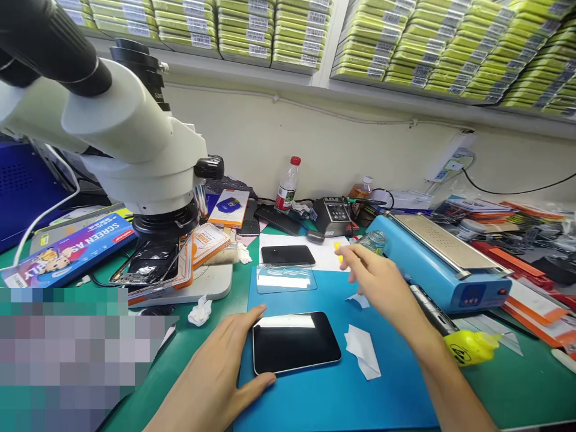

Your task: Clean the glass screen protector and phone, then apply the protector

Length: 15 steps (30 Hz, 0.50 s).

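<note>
A black phone (294, 342) lies face up on the blue mat (324, 396). My left hand (220, 366) rests at its left edge, thumb and fingers spread around that end, steadying it. My right hand (380, 285) hovers over the mat's far right part with fingers stretched out, holding nothing, close to a small glass jar (373, 241). A clear screen protector (285, 278) lies beyond the phone, and a second dark phone (288, 255) sits on white paper behind it. A white wipe (363, 351) lies right of the phone.
A large white microscope (121, 138) stands at left over a dark phone. A blue heating machine (443, 264) sits at right, a yellow bottle (472, 347) before it. A red-capped bottle (287, 186), a controller box (333, 216) and boxes crowd the back. Shelves hold several green packs.
</note>
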Motion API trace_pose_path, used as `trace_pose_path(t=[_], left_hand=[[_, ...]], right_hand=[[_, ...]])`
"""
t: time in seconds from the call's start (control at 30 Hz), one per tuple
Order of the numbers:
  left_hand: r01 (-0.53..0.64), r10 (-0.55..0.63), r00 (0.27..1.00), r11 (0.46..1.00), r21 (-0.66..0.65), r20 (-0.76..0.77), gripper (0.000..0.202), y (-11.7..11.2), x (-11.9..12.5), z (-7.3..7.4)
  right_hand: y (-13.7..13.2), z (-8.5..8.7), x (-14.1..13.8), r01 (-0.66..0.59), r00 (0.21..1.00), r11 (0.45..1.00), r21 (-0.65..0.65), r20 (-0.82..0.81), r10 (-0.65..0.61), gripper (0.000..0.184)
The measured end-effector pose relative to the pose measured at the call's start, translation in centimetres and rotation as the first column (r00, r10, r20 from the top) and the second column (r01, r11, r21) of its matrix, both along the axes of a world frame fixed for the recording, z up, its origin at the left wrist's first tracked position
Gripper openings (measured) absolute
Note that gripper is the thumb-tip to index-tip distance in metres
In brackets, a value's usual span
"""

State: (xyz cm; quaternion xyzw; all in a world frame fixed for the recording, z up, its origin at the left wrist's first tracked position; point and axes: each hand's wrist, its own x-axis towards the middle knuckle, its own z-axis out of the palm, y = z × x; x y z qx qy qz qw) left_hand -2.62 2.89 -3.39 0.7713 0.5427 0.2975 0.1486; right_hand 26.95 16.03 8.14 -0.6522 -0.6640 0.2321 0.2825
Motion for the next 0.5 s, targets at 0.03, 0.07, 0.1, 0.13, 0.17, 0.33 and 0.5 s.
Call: trace_pose_path(t=[0.03, 0.07, 0.1, 0.13, 0.17, 0.33, 0.5], left_hand=[[-0.003, 0.003, 1.0, 1.0, -0.009, 0.002, 0.078, 0.0, -0.1, -0.2], [-0.009, 0.009, 1.0, 1.0, -0.023, 0.006, 0.077, -0.1, -0.2, -0.3], [-0.018, 0.019, 1.0, 0.999, -0.043, 0.012, 0.076, -0.1, -0.2, -0.4], [-0.035, 0.036, 0.999, 0.997, -0.069, 0.02, 0.075, -0.2, -0.2, -0.5], [-0.05, 0.054, 0.998, 0.994, -0.096, 0.03, 0.075, -0.2, -0.2, -0.5], [-0.091, 0.107, 0.992, 0.972, -0.214, 0.064, 0.075, -0.4, -0.1, -0.4], [-0.102, 0.125, 0.989, 0.965, -0.24, 0.083, 0.077, -0.3, 0.1, 0.0]], right_hand=[[-1.4, -0.4, 0.6, 0.028, 0.999, 0.996, 0.09, 0.023, -0.03, 0.045], [-2.8, -0.9, 1.2, 0.056, 0.997, 0.983, 0.176, 0.037, -0.064, 0.046], [-4.1, -1.6, 1.8, 0.081, 0.994, 0.964, 0.252, 0.047, -0.096, 0.046], [-5.3, -2.4, 2.4, 0.103, 0.99, 0.943, 0.316, 0.056, -0.127, 0.046], [-6.1, -3.1, 3.0, 0.119, 0.986, 0.923, 0.365, 0.067, -0.154, 0.046], [-6.6, -6.2, 4.8, 0.068, 0.972, 0.892, 0.447, 0.171, -0.16, 0.049], [-4.9, -6.8, 5.2, -0.075, 0.964, 0.86, 0.505, 0.256, -0.066, 0.035]])
